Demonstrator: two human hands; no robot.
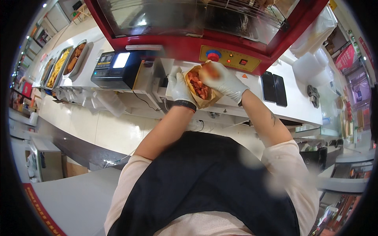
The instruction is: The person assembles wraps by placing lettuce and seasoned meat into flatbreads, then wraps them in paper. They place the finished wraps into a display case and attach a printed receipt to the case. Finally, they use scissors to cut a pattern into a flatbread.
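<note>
A brown paper bag (207, 101) with its mouth open toward me is full of reddish-brown, sauced food pieces (198, 85). My left hand (179, 87), in a clear-white glove with a black band at the wrist, is wrapped round the bag's left side. Gloved as well, my right hand (227, 83) comes over the bag's upper right edge, touching or nearly touching the food. An orange-red patch, blurred, covers its front part, perhaps sauce on the glove. The right fingers are too smeared to make out.
A red glass-fronted cabinet (181, 46) with a blue-and-red knob (214, 55) stands just beyond my hands. On the white counter, a black printer-like device (116, 70) and metal food trays (75, 59) lie left; two phones (274, 88) and clear plastic containers (311, 65) sit right.
</note>
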